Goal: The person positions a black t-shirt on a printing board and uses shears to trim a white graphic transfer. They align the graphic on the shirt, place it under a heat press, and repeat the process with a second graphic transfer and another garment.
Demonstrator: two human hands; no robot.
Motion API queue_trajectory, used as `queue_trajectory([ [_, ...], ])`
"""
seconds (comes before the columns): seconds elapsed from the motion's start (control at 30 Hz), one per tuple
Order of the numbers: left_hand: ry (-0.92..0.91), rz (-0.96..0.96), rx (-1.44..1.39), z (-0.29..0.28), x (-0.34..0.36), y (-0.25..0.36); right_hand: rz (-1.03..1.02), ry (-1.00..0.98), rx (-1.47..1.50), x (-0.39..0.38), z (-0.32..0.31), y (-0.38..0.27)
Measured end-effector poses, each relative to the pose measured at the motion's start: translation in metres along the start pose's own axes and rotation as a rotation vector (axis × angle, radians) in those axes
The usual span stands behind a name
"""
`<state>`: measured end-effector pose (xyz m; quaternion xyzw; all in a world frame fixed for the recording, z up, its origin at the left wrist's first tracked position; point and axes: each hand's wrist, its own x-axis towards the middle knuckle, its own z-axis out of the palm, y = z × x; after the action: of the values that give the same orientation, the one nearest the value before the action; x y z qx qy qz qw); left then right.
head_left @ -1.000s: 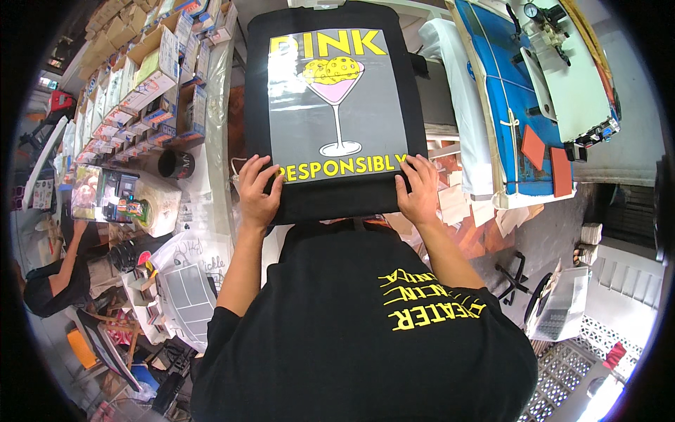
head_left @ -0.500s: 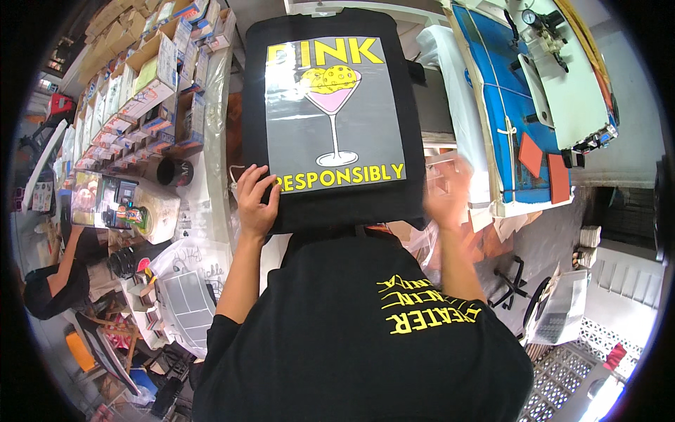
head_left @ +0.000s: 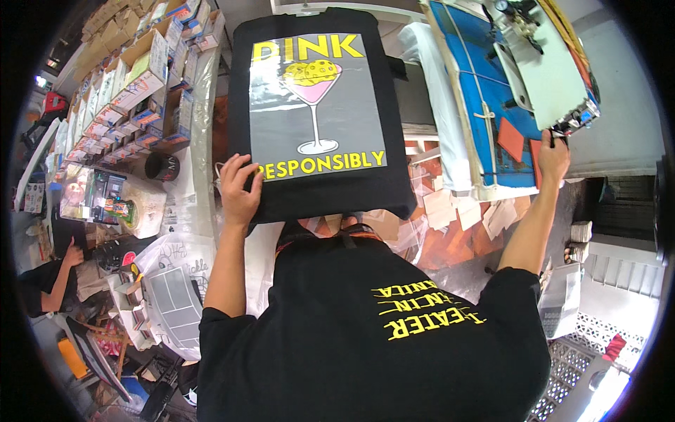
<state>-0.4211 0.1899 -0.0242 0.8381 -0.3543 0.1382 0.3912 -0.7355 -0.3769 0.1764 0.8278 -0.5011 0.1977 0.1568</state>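
Note:
A black T-shirt (head_left: 323,193) lies flat in front of me, its collar away from me. On it is a grey rectangular print (head_left: 344,91) with a pink cocktail glass, yellow balls and yellow lettering; its left part shines with glare. My left hand (head_left: 239,188) rests on the shirt's near left edge, fingers slightly bent and apart. Off to the right, my right hand (head_left: 553,163) is raised with its fingers closed at a black handle (head_left: 559,135) on the near end of a pale machine panel (head_left: 552,77). The fingertips are partly hidden there.
Right of the shirt stands a blue-topped table (head_left: 471,91) with a cord and orange-red pieces (head_left: 510,139). Stacked cardboard boxes (head_left: 144,74) and a black mug (head_left: 162,167) are at left. A co-worker's arm (head_left: 63,278) shows at far left. Papers (head_left: 467,213) lie below on the right.
My right hand has left the shirt's right edge and moved right and up to the machine's handle. My left hand stays on the shirt. The whole view has shifted slightly.

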Motion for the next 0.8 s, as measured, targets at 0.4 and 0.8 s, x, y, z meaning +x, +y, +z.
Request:
queue_trajectory([
  [0.4, -0.042, -0.034, -0.009, -0.004, 0.004, 0.000, -0.334, 0.153, 0.393, -0.089, -0.050, -0.135],
  [0.8, 0.237, -0.617, -0.283, -0.057, -0.056, -0.060, -0.488, 0.286, 0.814, -0.147, -0.112, -0.265],
])
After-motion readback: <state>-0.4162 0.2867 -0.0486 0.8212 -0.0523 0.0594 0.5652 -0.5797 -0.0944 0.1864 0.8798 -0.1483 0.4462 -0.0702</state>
